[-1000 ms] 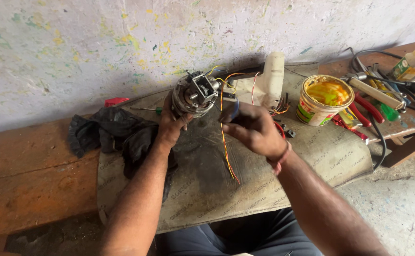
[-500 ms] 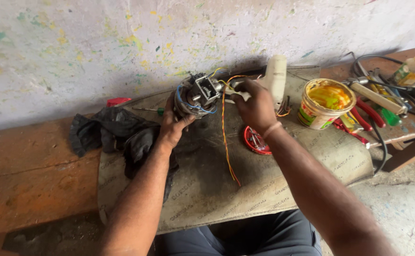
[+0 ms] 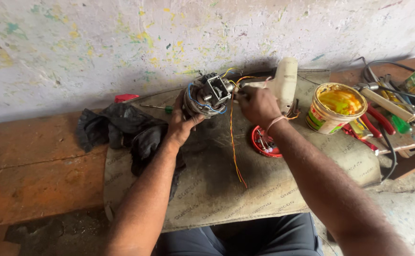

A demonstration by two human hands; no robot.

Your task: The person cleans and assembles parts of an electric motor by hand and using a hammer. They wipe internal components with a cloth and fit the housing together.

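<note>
Work item: small electric motor, metal body w/ exposed windings, blue lead looped across its face. Sits tilted at the rear of the bench mat, close to the wall.
Left hand: cupped under and around the motor's lower left side, fingers closed on the housing; holds the unit off the mat.
Right hand: pinched shut at the motor's right side, fingertips on the wire bundle where it leaves the terminal block. Exact item in the pinch is hidden by the knuckles; prob. a lead end.
Wires: orange/yellow/red strands hang from the motor, trail down over the mat, free end loose.
Step in hand (judged): lead handling at the terminal side, motor steadied by one hand, wires worked by the other.
Next move calls for (judged): firm steadying grip on the housing, fine pinch ctrl on a single strand, hanging bundle kept out of the windings.
Near right hand: white plastic housing just behind; red lid w/ small fasteners below the wrist.
Right of mat: yellow-filled tub, red-handled pliers, assorted tools.
Left of mat: black cloth bunched on the wooden bench.
</note>
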